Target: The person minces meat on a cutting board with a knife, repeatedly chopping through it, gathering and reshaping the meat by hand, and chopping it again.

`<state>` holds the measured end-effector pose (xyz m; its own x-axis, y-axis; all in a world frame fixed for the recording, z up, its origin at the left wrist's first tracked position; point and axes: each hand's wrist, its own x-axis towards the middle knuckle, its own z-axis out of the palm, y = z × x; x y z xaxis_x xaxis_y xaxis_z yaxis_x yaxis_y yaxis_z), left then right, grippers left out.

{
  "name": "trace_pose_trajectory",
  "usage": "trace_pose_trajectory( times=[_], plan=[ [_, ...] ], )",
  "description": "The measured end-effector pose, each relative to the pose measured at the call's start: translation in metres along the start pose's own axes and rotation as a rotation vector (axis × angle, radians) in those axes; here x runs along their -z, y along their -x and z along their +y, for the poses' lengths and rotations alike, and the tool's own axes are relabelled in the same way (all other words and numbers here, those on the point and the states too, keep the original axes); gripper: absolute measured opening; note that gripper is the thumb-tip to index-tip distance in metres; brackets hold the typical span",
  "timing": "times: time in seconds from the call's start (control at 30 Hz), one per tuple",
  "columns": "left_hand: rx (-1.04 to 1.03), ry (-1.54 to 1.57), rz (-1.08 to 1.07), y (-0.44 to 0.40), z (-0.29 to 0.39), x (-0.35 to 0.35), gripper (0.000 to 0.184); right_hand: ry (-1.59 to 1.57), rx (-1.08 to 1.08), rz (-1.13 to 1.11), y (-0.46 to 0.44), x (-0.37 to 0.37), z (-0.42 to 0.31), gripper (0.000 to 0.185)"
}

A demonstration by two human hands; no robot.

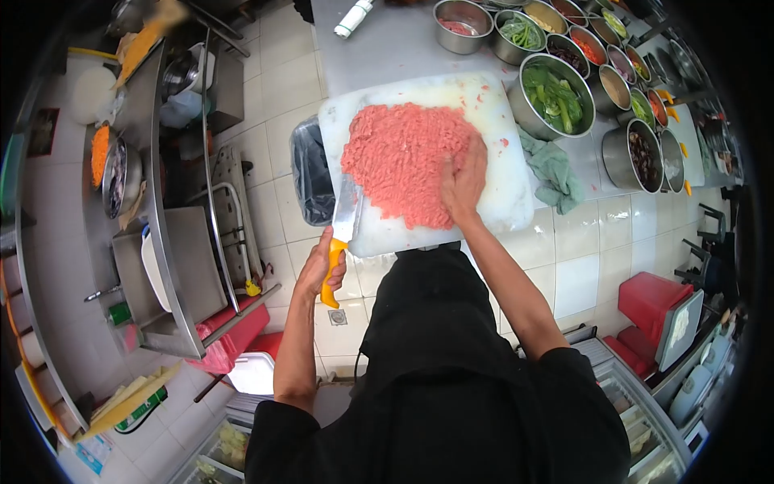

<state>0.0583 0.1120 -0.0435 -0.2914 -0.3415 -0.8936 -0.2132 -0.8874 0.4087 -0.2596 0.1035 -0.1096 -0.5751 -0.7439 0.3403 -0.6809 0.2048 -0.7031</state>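
Observation:
Pink minced meat (399, 161) lies in a wide, ridged mound on a thick white cutting board (509, 198). My left hand (316, 270) is closed around the yellow handle of a knife (331, 278). Its broad metal blade stands at the board's left edge, beside the lower left of the meat. My right hand (464, 179) rests on the right side of the mound, slightly blurred, fingers stretched out over the meat and holding nothing. A few small bits of meat dot the board's upper right.
Right of the board lie a crumpled green cloth (555, 173) and a steel pot of green vegetables (556, 97). Several more metal containers crowd the back right. A black-lined bin (310, 173) stands below the board's left side. Steel shelving (169, 194) runs along the left.

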Motion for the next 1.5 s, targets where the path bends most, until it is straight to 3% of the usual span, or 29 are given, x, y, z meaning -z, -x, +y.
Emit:
trace_pose_trajectory(
  times=[0.23,0.43,0.53,0.57,0.63,0.9,1.2,1.37,1.5],
  plan=[
    [-0.079,-0.123,0.108,0.007,0.017,-0.022,0.072,-0.152,0.023,-0.097,-0.024,-0.019,-0.015,0.064],
    [-0.262,-0.389,0.385,0.024,-0.006,-0.082,0.067,-0.463,-0.101,-0.177,-0.028,0.000,-0.004,0.054],
    [-0.698,-0.902,0.779,0.010,-0.041,-0.120,0.065,-0.545,-0.188,-0.153,-0.024,0.017,0.007,0.050],
    [-0.564,-0.873,0.750,0.018,-0.040,-0.135,0.059,-0.545,-0.181,-0.124,-0.022,0.020,0.013,0.050],
    [-0.572,-0.901,0.820,0.033,-0.037,-0.153,0.056,-0.515,-0.161,-0.086,-0.022,0.032,0.018,0.049],
    [-0.658,-0.806,1.005,0.056,-0.055,-0.176,0.051,-0.543,0.172,-0.036,-0.066,0.059,-0.028,0.043],
    [-0.510,-0.462,1.000,0.059,-0.077,-0.147,0.059,-0.506,0.629,-0.399,-0.062,0.045,-0.090,0.032],
    [-0.554,-0.602,1.113,0.061,-0.070,-0.139,0.051,-0.465,0.751,-0.505,-0.037,0.039,-0.086,0.037],
    [-0.672,-0.719,1.029,0.053,-0.047,-0.140,0.043,-0.324,1.124,-0.718,-0.010,0.060,-0.107,0.050]
  ],
)
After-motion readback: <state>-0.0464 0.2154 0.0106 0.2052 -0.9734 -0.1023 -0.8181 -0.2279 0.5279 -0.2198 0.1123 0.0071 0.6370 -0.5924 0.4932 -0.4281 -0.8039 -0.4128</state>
